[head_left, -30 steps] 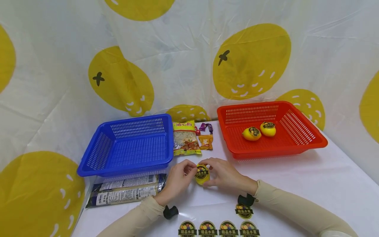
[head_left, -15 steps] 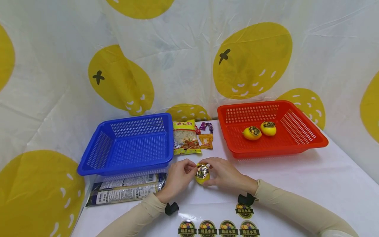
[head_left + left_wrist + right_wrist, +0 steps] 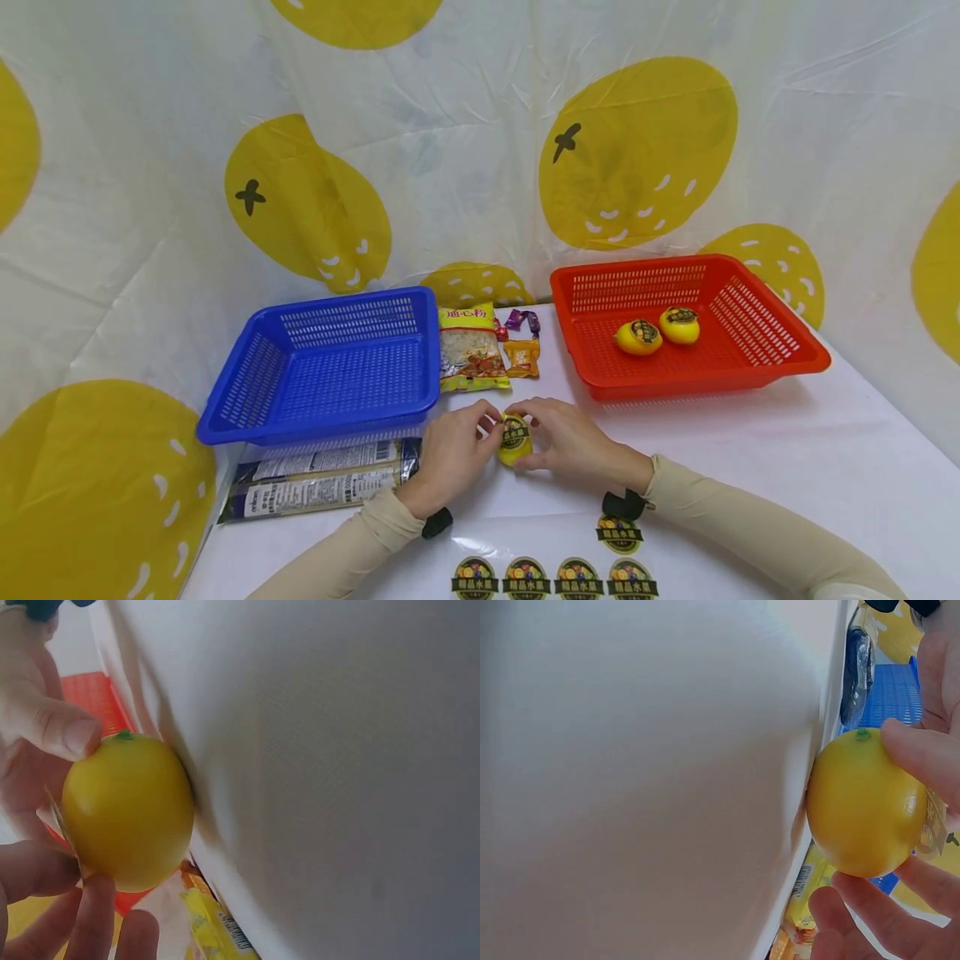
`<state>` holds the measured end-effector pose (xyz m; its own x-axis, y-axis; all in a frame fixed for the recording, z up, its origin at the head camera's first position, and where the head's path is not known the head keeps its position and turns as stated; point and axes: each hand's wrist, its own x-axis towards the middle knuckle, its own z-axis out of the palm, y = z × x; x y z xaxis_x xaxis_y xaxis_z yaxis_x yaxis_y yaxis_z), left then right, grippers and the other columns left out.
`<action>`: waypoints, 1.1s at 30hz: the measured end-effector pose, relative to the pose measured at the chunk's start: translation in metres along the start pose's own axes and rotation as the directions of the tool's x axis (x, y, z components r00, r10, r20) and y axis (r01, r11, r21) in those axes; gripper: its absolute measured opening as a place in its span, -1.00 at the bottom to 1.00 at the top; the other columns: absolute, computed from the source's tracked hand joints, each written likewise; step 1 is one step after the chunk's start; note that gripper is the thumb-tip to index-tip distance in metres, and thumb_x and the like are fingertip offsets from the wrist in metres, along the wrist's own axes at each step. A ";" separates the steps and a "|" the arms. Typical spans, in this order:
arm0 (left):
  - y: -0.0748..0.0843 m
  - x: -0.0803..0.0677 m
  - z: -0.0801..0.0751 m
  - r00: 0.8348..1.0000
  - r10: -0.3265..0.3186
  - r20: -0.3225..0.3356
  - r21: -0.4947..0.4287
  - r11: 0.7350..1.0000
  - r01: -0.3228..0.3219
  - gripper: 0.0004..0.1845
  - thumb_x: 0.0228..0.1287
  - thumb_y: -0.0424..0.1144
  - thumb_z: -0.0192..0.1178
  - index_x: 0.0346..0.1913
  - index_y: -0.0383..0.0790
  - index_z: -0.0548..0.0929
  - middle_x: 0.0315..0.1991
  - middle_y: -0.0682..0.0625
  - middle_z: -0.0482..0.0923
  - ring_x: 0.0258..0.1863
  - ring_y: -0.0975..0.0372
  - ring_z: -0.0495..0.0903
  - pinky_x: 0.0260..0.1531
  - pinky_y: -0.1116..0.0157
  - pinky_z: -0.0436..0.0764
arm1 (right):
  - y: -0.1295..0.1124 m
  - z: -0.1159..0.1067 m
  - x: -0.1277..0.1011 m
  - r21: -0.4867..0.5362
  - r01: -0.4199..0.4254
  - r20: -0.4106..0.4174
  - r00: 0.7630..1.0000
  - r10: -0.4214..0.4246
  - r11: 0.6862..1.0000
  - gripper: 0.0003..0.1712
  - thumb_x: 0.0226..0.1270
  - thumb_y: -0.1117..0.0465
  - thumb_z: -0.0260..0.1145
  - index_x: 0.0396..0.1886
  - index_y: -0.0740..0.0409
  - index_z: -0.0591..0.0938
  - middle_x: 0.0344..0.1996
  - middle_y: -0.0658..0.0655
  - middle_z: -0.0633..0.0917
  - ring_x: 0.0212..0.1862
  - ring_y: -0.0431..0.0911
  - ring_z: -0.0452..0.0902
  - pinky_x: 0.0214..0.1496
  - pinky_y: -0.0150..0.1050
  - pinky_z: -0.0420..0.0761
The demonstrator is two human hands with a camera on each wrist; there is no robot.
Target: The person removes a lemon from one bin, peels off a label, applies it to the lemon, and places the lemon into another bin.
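In the head view a lemon (image 3: 514, 459) stands on the white table between both hands, with a round black-and-gold fruit sticker (image 3: 515, 432) on its near side. My right hand (image 3: 573, 446) holds the lemon from the right, thumb at one end and fingers at the other. At the sticker's left edge, my left hand (image 3: 459, 454) pinches with thumb and index finger. The left wrist view shows the sticker's edge (image 3: 61, 821) standing slightly off the lemon (image 3: 131, 814). Part of the sticker (image 3: 933, 829) also sticks out beyond the lemon (image 3: 866, 806) in the right wrist view.
Two stickered lemons (image 3: 639, 337) lie in the red basket (image 3: 690, 385) at back right. A blue basket (image 3: 315, 427) stands at left, with long noodle packs (image 3: 315, 493) before it. Between the baskets are a pasta bag (image 3: 472, 350) and sweets (image 3: 522, 358). A sticker sheet (image 3: 551, 542) lies in front.
My left hand has turned and shifted slightly right at the sticker. The sticker's glare from half a second ago is gone, and its print shows again. My right hand stays in place.
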<state>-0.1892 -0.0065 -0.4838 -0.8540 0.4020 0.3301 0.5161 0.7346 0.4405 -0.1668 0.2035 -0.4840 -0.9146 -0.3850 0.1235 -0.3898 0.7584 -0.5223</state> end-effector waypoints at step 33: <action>0.003 -0.006 0.004 0.990 0.138 -0.003 0.054 0.989 -0.137 -0.66 0.26 0.11 0.40 0.01 0.07 0.82 -0.03 0.22 0.78 -0.12 0.28 0.76 -0.31 0.34 0.64 | 0.010 -0.008 -0.010 -0.082 0.146 -0.206 0.965 -0.160 0.986 -0.68 0.28 0.08 0.51 0.03 -0.05 0.80 -0.01 -0.07 0.81 0.07 -0.12 0.72 0.11 -0.02 0.69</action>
<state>-0.1832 -0.0044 -0.4883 -0.7747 0.4978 0.3901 0.6242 0.7009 0.3451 -0.1627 0.2188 -0.4838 -0.8425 -0.3851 0.3766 -0.5269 0.7343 -0.4279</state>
